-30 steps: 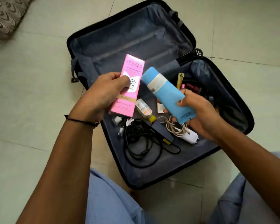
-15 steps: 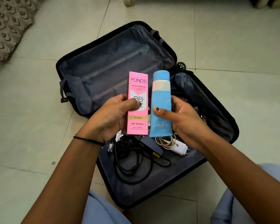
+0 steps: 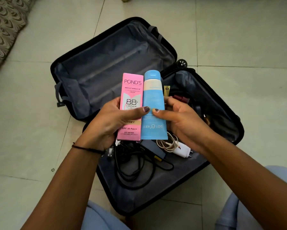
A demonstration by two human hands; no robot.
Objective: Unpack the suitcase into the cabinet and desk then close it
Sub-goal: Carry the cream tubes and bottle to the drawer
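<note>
above the open suitcase point(image 3: 106, 77), lying flat on the tiled floor point(image 3: 239, 39), the left hand point(image 3: 109, 123) grips a pink box point(image 3: 131, 100) of bb cream, thumb curled across its front and fingers wrapped behind. the right hand point(image 3: 181, 120) grips a blue tube point(image 3: 153, 105), cap up, thumb pressed on its front. box and tube stand upright side by side, touching. beneath them, in the near half of the case, lie a black cable point(image 3: 136, 171), a dark power brick point(image 3: 153, 150) and a white charger point(image 3: 181, 150) with its coiled cord. the far half shows only grey lining.
</note>
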